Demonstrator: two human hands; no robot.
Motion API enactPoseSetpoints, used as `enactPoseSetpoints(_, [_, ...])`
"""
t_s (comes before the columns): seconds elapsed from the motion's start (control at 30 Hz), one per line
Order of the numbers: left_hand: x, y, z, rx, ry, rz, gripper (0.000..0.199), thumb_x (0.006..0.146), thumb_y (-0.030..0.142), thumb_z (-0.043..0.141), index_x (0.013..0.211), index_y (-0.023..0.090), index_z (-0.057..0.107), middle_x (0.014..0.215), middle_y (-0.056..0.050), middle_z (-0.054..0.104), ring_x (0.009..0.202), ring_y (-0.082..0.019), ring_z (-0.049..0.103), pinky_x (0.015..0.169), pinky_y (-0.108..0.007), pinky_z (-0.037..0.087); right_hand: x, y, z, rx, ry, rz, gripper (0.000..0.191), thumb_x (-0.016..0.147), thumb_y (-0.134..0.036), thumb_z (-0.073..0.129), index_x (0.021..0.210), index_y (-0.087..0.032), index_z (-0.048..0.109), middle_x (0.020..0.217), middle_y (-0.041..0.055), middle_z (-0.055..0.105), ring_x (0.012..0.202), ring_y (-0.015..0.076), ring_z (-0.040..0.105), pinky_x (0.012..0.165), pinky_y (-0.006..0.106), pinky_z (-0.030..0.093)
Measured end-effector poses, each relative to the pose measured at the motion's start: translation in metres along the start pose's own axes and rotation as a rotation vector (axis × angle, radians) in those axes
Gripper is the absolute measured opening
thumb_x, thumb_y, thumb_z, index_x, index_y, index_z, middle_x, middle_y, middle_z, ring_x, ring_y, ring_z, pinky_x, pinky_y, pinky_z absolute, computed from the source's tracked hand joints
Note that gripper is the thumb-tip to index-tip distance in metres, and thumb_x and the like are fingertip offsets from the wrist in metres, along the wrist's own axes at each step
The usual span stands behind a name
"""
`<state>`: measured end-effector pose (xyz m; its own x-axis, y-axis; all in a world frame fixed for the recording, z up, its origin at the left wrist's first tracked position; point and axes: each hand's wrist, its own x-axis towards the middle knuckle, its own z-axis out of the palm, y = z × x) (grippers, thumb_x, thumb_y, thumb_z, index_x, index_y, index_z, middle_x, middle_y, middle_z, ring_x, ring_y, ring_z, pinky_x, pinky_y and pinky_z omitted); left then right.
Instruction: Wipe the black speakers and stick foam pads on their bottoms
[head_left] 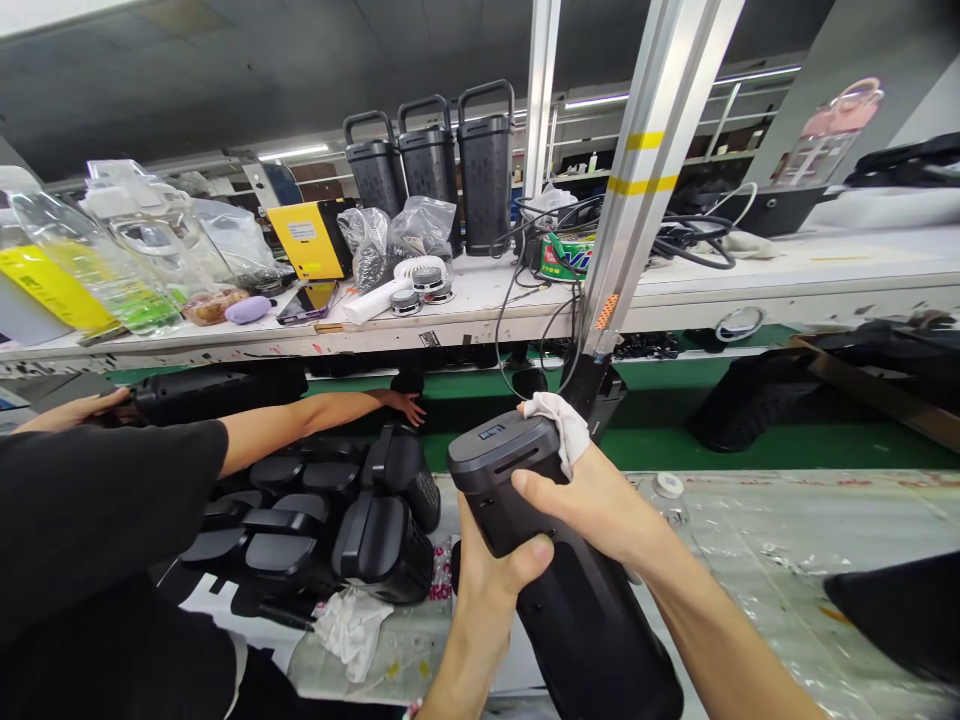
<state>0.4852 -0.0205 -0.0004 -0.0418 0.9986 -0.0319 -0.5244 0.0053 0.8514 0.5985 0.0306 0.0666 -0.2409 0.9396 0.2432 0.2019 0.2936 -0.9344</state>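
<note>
A tall black device [592,620] with rounded edges leans in front of me, its end with a slot and a small label or display facing up. My left hand [484,590] is closed around its left side, thumb across the front. A white cloth [564,425] is pressed to the device's upper right edge by my right hand [592,495], whose thumb lies on the front face. The right fingertips are hidden behind the cloth and the device. Left of my hands, several similar black devices [386,545] stand close together on the bench.
A co-worker [90,520] at left reaches an arm across the green surface [660,400]. A crumpled white cloth [352,630] lies on the bench. Above runs a cluttered shelf [480,325], with a metal post [637,170] and hanging cables. A dark object [907,610] sits at right.
</note>
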Motion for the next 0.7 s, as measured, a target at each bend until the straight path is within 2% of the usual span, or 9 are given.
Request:
enactPoseSetpoints(0.1, [0.0, -0.001, 0.002, -0.017, -0.006, 0.006, 0.083, 0.064, 0.033, 0.078, 0.138, 0.028, 0.04, 0.137, -0.007, 0.056, 0.123, -0.03, 0.055, 0.101, -0.039, 0.048, -0.001, 0.004, -0.001, 0.025, 0.015, 0.018, 0.051, 0.073, -0.031, 0.063, 0.121, -0.022, 0.045, 0.11, 0.0059, 0.061, 0.102, 0.0225, 0.059, 0.092, 0.036, 0.047])
enactPoseSetpoints(0.2, [0.0, -0.001, 0.0, -0.049, 0.041, 0.01, 0.086, 0.06, 0.033, 0.081, 0.137, 0.027, 0.043, 0.13, -0.007, 0.061, 0.119, -0.03, 0.058, 0.1, -0.041, 0.049, 0.0, 0.01, -0.005, 0.239, 0.009, 0.069, 0.053, 0.077, -0.036, 0.065, 0.125, -0.024, 0.049, 0.126, 0.0061, 0.059, 0.119, 0.024, 0.054, 0.104, 0.039, 0.04])
enactPoseSetpoints(0.27, [0.001, -0.001, -0.005, -0.096, 0.118, -0.01, 0.086, 0.055, 0.033, 0.083, 0.133, 0.026, 0.047, 0.115, -0.005, 0.068, 0.116, -0.031, 0.06, 0.099, -0.042, 0.049, 0.0, 0.017, -0.01, 0.478, 0.031, 0.17, 0.048, 0.08, -0.04, 0.064, 0.124, -0.024, 0.056, 0.127, 0.006, 0.062, 0.122, 0.025, 0.054, 0.108, 0.039, 0.038])
enactPoseSetpoints(0.37, [0.004, 0.0, -0.016, -0.185, 0.262, -0.115, 0.075, 0.052, 0.035, 0.082, 0.121, 0.02, 0.057, 0.089, -0.004, 0.072, 0.109, -0.033, 0.063, 0.094, -0.043, 0.053, -0.007, 0.04, -0.022, 0.737, 0.131, 0.378, 0.039, 0.082, -0.042, 0.062, 0.112, -0.017, 0.068, 0.12, 0.0086, 0.068, 0.118, 0.0264, 0.059, 0.105, 0.036, 0.043])
enactPoseSetpoints(0.47, [0.006, 0.002, -0.026, -0.275, 0.364, -0.196, 0.066, 0.052, 0.042, 0.08, 0.11, 0.016, 0.063, 0.083, -0.007, 0.073, 0.097, -0.033, 0.068, 0.087, -0.043, 0.055, -0.033, 0.082, -0.029, 0.851, 0.294, 0.593, 0.031, 0.081, -0.036, 0.065, 0.104, -0.016, 0.072, 0.115, 0.0078, 0.071, 0.113, 0.0246, 0.063, 0.098, 0.03, 0.05])
enactPoseSetpoints(0.53, [0.008, 0.002, -0.03, -0.321, 0.415, -0.173, 0.068, 0.052, 0.044, 0.08, 0.112, 0.016, 0.064, 0.086, -0.007, 0.073, 0.09, -0.03, 0.069, 0.083, -0.041, 0.056, -0.06, 0.113, -0.026, 0.908, 0.413, 0.757, 0.021, 0.076, -0.028, 0.07, 0.095, -0.019, 0.075, 0.102, 0.0051, 0.075, 0.101, 0.0243, 0.069, 0.092, 0.03, 0.054])
enactPoseSetpoints(0.6, [0.009, 0.0, -0.033, -0.332, 0.462, -0.117, 0.074, 0.052, 0.043, 0.08, 0.119, 0.018, 0.061, 0.091, -0.006, 0.074, 0.087, -0.027, 0.069, 0.079, -0.037, 0.057, -0.088, 0.136, -0.016, 0.999, 0.466, 0.925, 0.014, 0.069, -0.022, 0.075, 0.082, -0.019, 0.075, 0.087, 0.0036, 0.077, 0.086, 0.0251, 0.073, 0.085, 0.033, 0.058])
enactPoseSetpoints(0.63, [0.011, -0.001, -0.033, -0.327, 0.483, -0.087, 0.077, 0.052, 0.043, 0.08, 0.122, 0.02, 0.059, 0.093, -0.005, 0.074, 0.086, -0.025, 0.069, 0.076, -0.035, 0.057, -0.1, 0.143, -0.01, 1.069, 0.459, 0.969, 0.013, 0.067, -0.022, 0.076, 0.08, -0.02, 0.075, 0.083, 0.0028, 0.077, 0.082, 0.0256, 0.073, 0.083, 0.034, 0.059])
enactPoseSetpoints(0.7, [0.013, -0.003, -0.033, -0.319, 0.521, -0.054, 0.081, 0.05, 0.043, 0.081, 0.124, 0.021, 0.058, 0.094, -0.004, 0.074, 0.081, -0.023, 0.069, 0.068, -0.031, 0.057, -0.116, 0.146, 0.002, 1.157, 0.496, 0.953, 0.012, 0.065, -0.024, 0.078, 0.076, -0.023, 0.074, 0.076, -0.0003, 0.076, 0.078, 0.0261, 0.073, 0.079, 0.037, 0.06])
